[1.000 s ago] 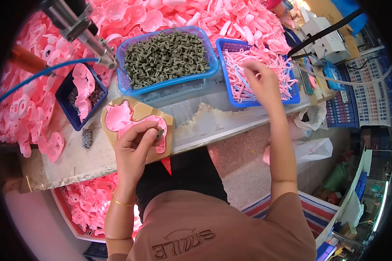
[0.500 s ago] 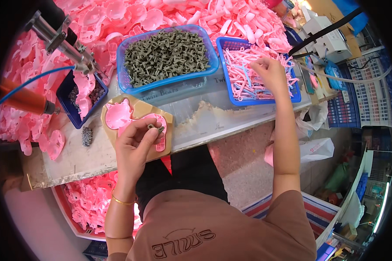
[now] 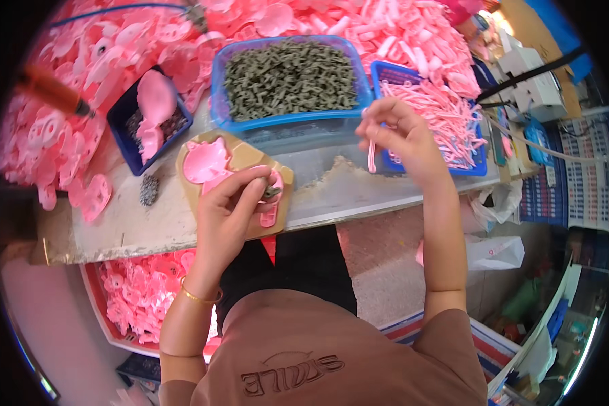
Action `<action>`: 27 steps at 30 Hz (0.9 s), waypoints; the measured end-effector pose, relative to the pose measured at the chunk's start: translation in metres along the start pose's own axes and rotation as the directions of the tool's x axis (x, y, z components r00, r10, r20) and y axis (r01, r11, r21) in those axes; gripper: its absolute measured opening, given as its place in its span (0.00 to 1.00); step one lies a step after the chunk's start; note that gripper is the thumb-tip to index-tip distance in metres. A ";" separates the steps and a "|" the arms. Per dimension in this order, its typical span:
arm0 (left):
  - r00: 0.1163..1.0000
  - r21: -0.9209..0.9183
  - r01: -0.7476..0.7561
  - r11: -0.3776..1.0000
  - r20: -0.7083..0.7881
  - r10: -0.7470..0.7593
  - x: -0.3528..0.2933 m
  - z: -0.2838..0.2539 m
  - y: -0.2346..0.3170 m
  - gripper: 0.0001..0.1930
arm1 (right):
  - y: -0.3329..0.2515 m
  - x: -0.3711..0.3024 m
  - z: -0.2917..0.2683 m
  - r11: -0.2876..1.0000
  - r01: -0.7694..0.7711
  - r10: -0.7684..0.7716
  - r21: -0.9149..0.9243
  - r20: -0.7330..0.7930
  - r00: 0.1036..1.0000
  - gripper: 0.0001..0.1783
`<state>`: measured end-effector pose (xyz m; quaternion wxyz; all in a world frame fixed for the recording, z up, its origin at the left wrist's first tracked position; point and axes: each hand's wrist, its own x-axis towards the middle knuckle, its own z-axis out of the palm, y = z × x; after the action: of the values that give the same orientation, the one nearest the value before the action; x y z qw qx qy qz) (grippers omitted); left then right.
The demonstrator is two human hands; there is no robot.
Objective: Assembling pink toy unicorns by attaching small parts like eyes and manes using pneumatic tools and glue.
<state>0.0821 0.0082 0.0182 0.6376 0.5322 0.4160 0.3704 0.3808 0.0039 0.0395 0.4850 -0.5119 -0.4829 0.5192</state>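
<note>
My left hand [image 3: 231, 208] is closed in a pinch on a small grey-green plastic part [image 3: 271, 192], over a tan holding block [image 3: 240, 147]. A pink plastic shell [image 3: 205, 161] with a rounded, eared end lies in the block, its handle end partly hidden by my fingers. My right hand [image 3: 406, 139] pinches a thin pink plastic strip [image 3: 371, 157], which hangs down beside a blue basket [image 3: 482, 169] of pink and pale blue strips [image 3: 446, 128]. Between the hands, farther back, a blue tub [image 3: 294, 122] holds a heap of grey-green parts [image 3: 291, 76].
A dark blue bin [image 3: 120, 132] of small dark pieces stands at left with a pink part [image 3: 155, 101] across it. Nearby are an orange tool [image 3: 54, 91] and a grey bristly cluster [image 3: 149, 190]. Pink shells [image 3: 88, 64] pile up behind; a red-edged box [image 3: 101, 318] sits below the table.
My right hand has lifted out of the basket and moved left with a pink strip. My left hand still pinches the grey-green part over the block. The whole view has shifted.
</note>
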 end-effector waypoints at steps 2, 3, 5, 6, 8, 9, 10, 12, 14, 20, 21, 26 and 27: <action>0.999 0.009 0.033 0.999 -0.018 -0.033 0.002 -0.003 0.002 0.14 | -0.015 -0.008 0.034 0.997 -0.081 0.082 -0.007 0.141 0.987 0.12; 0.998 0.012 0.060 0.998 -0.003 -0.060 0.004 -0.003 0.003 0.14 | -0.019 -0.012 0.046 0.988 -0.154 0.158 -0.035 0.245 0.957 0.13; 0.998 0.025 0.060 0.998 -0.028 -0.059 0.005 -0.005 0.002 0.14 | -0.015 -0.013 0.067 0.988 -0.114 0.142 -0.103 0.326 0.935 0.15; 0.998 -0.002 0.061 0.998 -0.014 -0.061 0.006 -0.005 0.001 0.14 | -0.014 -0.013 0.073 0.983 -0.065 0.128 -0.174 0.381 0.916 0.16; 0.998 -0.049 0.061 0.997 -0.013 -0.062 0.004 -0.001 0.004 0.14 | -0.009 -0.011 0.080 0.981 -0.051 0.124 -0.189 0.401 0.908 0.16; 0.998 -0.050 0.062 0.997 -0.022 -0.063 0.004 -0.002 0.002 0.14 | -0.007 -0.010 0.083 0.978 -0.035 0.118 -0.206 0.409 0.905 0.17; 0.999 0.020 0.037 0.999 -0.002 -0.037 0.004 -0.004 -0.001 0.13 | -0.007 -0.009 0.086 0.978 -0.035 0.120 -0.205 0.416 0.901 0.17; 1.000 0.088 0.011 0.996 0.018 -0.013 0.004 -0.005 -0.003 0.13 | -0.007 -0.007 0.088 0.956 -0.011 0.126 -0.294 0.376 0.918 0.15; 1.000 0.069 -0.013 0.998 0.027 0.011 0.004 -0.005 -0.002 0.13 | -0.006 -0.007 0.090 0.944 0.012 0.110 -0.330 0.350 0.930 0.14; 0.999 0.044 0.042 0.998 0.000 -0.042 0.000 -0.001 -0.001 0.12 | -0.004 -0.014 0.099 0.898 0.109 -0.008 -0.425 0.233 0.973 0.13; 0.999 0.044 0.042 0.998 0.002 -0.042 0.001 -0.002 -0.002 0.12 | -0.003 -0.016 0.100 0.886 0.142 -0.054 -0.441 0.205 0.977 0.13; 0.992 0.004 0.063 0.998 0.107 -0.063 0.002 -0.012 -0.003 0.13 | 0.006 -0.016 0.098 0.843 0.249 -0.135 -0.476 0.262 0.956 0.11; 0.992 0.004 0.064 0.998 0.105 -0.064 0.001 -0.013 -0.003 0.13 | 0.008 -0.014 0.097 0.834 0.300 -0.161 -0.464 0.316 0.935 0.10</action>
<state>0.0703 0.0139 0.0141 0.6699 0.5374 0.3990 0.3212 0.2835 -0.0113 0.0338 0.3248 -0.4846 -0.7204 0.3751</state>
